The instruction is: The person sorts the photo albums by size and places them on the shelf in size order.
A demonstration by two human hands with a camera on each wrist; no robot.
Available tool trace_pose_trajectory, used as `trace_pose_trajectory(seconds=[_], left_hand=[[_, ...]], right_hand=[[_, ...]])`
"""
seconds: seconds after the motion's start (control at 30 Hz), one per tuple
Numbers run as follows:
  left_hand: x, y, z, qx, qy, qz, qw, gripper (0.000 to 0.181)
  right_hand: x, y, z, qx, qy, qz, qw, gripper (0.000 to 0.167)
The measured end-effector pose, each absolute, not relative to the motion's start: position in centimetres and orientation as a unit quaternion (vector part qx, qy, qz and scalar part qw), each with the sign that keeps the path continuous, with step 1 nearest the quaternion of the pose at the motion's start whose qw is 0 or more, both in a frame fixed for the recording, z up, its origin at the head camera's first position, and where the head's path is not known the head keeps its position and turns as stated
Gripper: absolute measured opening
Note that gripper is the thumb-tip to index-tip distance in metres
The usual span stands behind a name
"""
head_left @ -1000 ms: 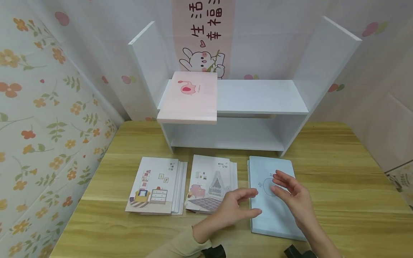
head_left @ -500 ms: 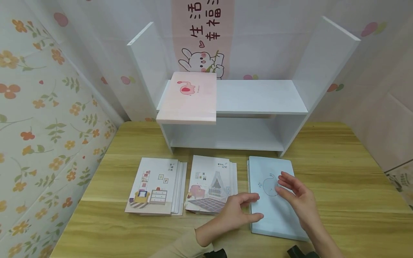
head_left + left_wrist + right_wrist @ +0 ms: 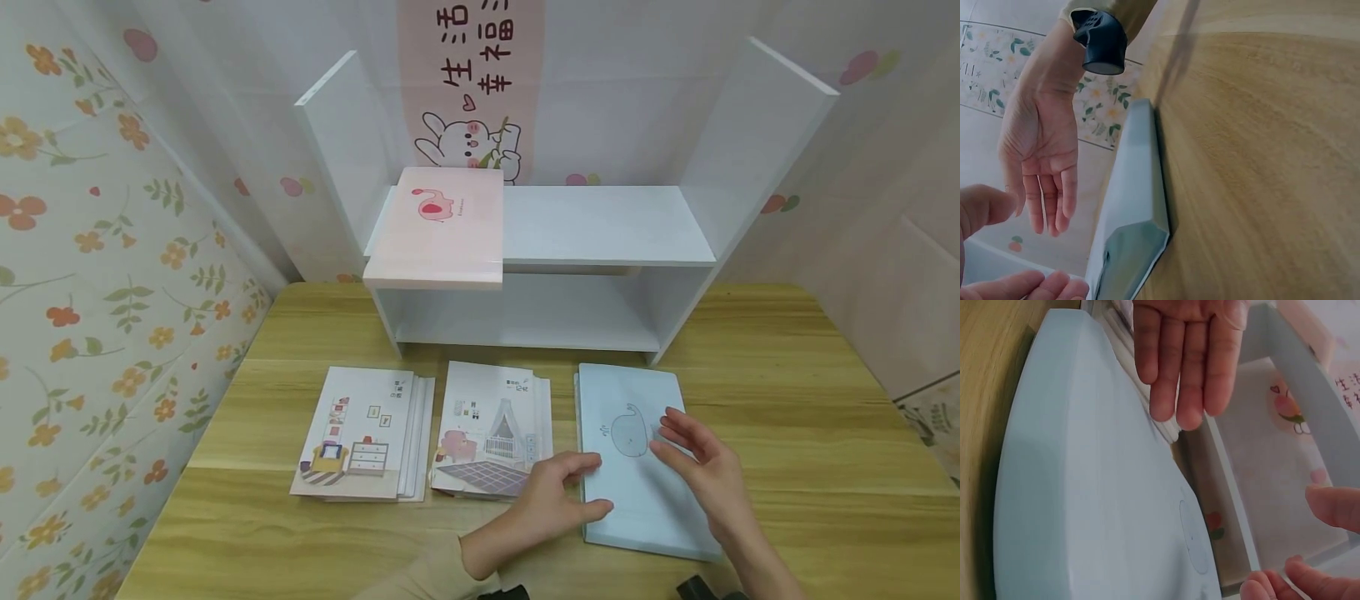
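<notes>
A light blue book (image 3: 633, 500) with a whale drawing on its cover lies flat on the wooden table. My left hand (image 3: 551, 498) is at its left edge, thumb and fingers spread apart and holding nothing. Over the right side of the cover hovers my right hand (image 3: 705, 471), its fingers loosely bent. In the left wrist view the right hand (image 3: 1047, 144) shows its palm beside the blue book (image 3: 1132, 194), with a gap between them. Whether the left fingertips touch the book cannot be told.
A white two-level shelf (image 3: 607, 221) stands at the back. A pink elephant book (image 3: 442, 225) overhangs its upper board at left. Two stacks of white illustrated books, the left stack (image 3: 360, 429) and the middle stack (image 3: 483, 425), lie left of the blue book.
My right hand has shifted a little right and toward me, uncovering more of the whale drawing. The left hand has moved slightly right. The books stay where they were.
</notes>
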State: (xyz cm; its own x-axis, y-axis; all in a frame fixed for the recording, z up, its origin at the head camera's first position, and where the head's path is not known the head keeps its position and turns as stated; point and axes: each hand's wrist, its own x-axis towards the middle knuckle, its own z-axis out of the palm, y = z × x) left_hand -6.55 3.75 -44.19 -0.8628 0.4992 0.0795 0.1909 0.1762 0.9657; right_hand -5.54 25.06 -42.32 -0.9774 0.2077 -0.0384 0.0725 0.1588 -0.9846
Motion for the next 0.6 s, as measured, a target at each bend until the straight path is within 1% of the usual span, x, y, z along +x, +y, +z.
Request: trace_pose_trajectory(seconds=[0.23, 0.33, 0.47, 0.6], left_hand=[[-6.3, 3.7, -44.4, 0.194, 0.757, 0.61, 0.129, 0.05], [-6.1, 3.6, -44.5, 0.162, 0.755, 0.617, 0.152, 0.052], [-5.9, 3.7, -44.2, 0.112, 0.747, 0.628, 0.188, 0.055], [-5.8, 3.8, -43.9, 0.079, 0.737, 0.638, 0.208, 0.054]], right_hand=[[-5.4, 26.0, -42.8, -0.114, -0.778, 0.616, 0.036, 0.059], [-5.3, 26.4, -43.0, -0.126, -0.775, 0.619, 0.026, 0.062], [-5.1, 26.9, -43.0, -0.143, -0.809, 0.57, 0.005, 0.065], [-5.0, 27.3, -42.8, -0.16, -0.837, 0.522, -0.037, 0.069]])
